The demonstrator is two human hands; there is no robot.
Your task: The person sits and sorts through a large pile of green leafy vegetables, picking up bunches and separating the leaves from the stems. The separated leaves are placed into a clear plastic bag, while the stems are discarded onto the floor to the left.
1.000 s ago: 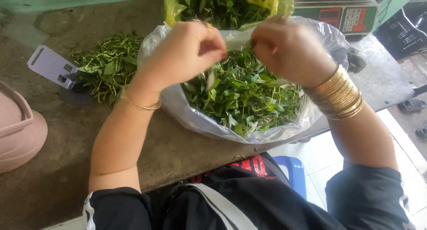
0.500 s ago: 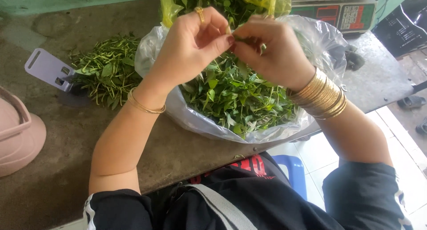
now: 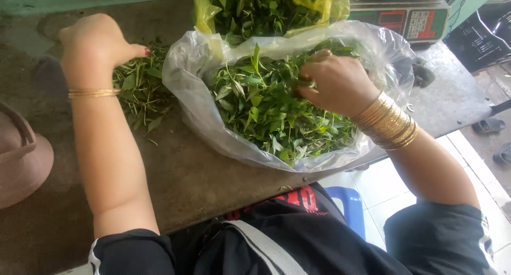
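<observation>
Now the two hands are well apart, where half a second ago they met in front of the chest, fingertips pinched together over the greens. The left hand (image 3: 96, 46) has swung out to the person's left and sits over the loose heap of leafy stems (image 3: 141, 88) lying on the worn brown table (image 3: 202, 184). It is curled into a loose fist with the thumb tip pointing toward the heap; whether anything is held inside the curl cannot be told from this angle. A thin gold bangle (image 3: 93, 93) circles that wrist.

The right hand (image 3: 335, 83) has dropped into the clear plastic bag (image 3: 191, 94), knuckles up, fingers bent down among the green leaves (image 3: 266, 115) and closing on a small tuft of them. A stack of gold bangles (image 3: 388, 123) sits at its wrist. The bag lies open between the two forearms, its mouth spread wide and its near edge touching the table's front rim.

Beyond the right hand, a yellow plastic bag (image 3: 324, 3) holds more of the same leaves, touching the clear bag's far side. Further right of that hand stands a weighing scale (image 3: 410, 14) with a display. Outside the left forearm, a pinkish hat-like object (image 3: 24, 163) rests at the table's edge. Below the right elbow a blue stool (image 3: 348, 203) shows on the tiled floor.
</observation>
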